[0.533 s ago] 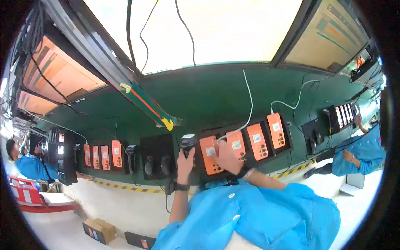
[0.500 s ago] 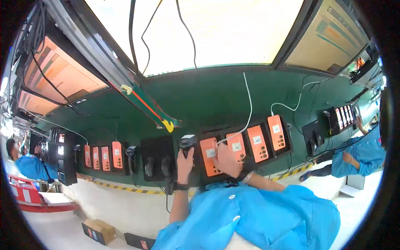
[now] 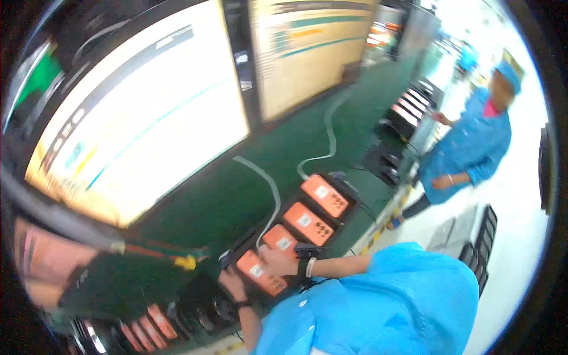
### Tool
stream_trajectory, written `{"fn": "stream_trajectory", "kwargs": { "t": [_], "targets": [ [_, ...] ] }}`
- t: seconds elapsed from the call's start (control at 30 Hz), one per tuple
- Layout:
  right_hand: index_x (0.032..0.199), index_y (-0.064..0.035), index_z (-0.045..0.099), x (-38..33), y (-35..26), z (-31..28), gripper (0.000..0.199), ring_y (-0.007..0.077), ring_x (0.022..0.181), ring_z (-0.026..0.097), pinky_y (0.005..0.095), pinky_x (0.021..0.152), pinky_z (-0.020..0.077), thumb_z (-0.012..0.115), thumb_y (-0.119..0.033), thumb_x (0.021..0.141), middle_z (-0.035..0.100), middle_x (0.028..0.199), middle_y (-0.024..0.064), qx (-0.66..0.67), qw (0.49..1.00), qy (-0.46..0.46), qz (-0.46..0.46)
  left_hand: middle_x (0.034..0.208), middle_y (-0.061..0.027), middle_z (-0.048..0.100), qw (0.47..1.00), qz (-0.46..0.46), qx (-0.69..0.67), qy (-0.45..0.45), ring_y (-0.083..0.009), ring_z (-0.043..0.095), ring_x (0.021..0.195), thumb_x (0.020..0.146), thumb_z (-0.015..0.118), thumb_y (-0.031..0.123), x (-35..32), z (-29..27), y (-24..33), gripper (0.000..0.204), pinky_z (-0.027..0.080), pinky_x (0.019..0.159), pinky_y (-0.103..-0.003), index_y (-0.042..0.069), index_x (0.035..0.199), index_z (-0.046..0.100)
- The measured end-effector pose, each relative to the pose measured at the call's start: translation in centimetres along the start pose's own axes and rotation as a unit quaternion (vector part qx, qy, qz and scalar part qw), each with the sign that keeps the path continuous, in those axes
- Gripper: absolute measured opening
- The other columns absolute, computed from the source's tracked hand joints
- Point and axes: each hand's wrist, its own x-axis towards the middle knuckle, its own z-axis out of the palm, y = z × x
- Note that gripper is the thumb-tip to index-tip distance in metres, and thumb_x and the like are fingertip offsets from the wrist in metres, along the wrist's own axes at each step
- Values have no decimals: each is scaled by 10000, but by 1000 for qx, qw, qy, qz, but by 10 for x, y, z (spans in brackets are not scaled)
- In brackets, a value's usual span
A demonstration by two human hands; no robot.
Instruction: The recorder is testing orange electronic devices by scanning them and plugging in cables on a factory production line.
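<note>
My left hand (image 3: 233, 284) is wrapped round a dark handheld scanner (image 3: 225, 258), whose top end shows just beyond the fingers. It is beside the left end of a row of coral-coloured phones lying back up with white labels. My right hand (image 3: 279, 262) pinches the end of a white cable (image 3: 273, 188) near the top edge of the leftmost phone (image 3: 273, 286). Part of the second phone (image 3: 277, 238) is hidden behind that hand. Further right lie a third phone (image 3: 307, 223) and a fourth phone (image 3: 327, 194), which has another white cable (image 3: 331, 127) at its top end.
A black tray (image 3: 349, 223) holds the phones on a green bench top (image 3: 195, 236). Large lit screens (image 3: 154, 118) stand behind it. Another person in a blue coat (image 3: 467, 142) stands at the right. More phones (image 3: 158, 319) lie at the lower left, blurred.
The view has swung right and tilted, bringing the other person and right-hand screen further in. My left hand still holds the scanner; my right hand still grips the cable end at the leftmost phone.
</note>
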Motion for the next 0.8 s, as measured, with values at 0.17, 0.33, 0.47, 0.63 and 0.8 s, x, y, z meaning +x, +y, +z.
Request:
{"fn": "stream_trajectory", "kwargs": {
  "t": [0.17,0.33,0.47,0.63,0.8],
  "targets": [
    [978,-17,419,-24,-21,-43,229,409,784,582,464,647,444,581,-98,837,562,784,220,61,995,0,-81,1084,-145,565,934,92,-344,41,-238,544,1016,960,536,228,-31,-31,82,351,429,915,-344,-61,1160,526],
    [961,-6,507,-17,-15,-74,158,370,780,595,436,647,458,561,-97,844,568,823,171,-92,964,-13,-251,1095,-114,588,933,95,-327,-119,-174,575,961,892,658,201,-48,-40,119,359,468,836,-306,-21,1155,562],
    [893,12,594,-9,-34,-94,157,342,805,615,407,718,493,542,-134,867,600,814,158,-90,942,-18,-322,943,-65,628,921,77,-348,-158,-123,585,829,850,700,132,-63,-53,113,292,477,744,-256,-36,1068,601],
    [986,7,619,-16,-85,-84,235,308,932,605,369,844,475,510,-193,927,630,967,154,1,967,-68,-246,859,-29,622,916,56,-369,-145,-97,568,793,812,696,24,-88,-60,129,168,470,741,-234,-16,962,631],
    [945,-14,664,-9,-83,-61,246,335,881,634,402,792,502,559,-221,862,658,928,174,9,962,-80,-262,848,-13,615,943,58,-311,-101,-83,538,786,812,710,44,-96,-68,120,141,451,713,-224,-16,919,640]
  ]
}}
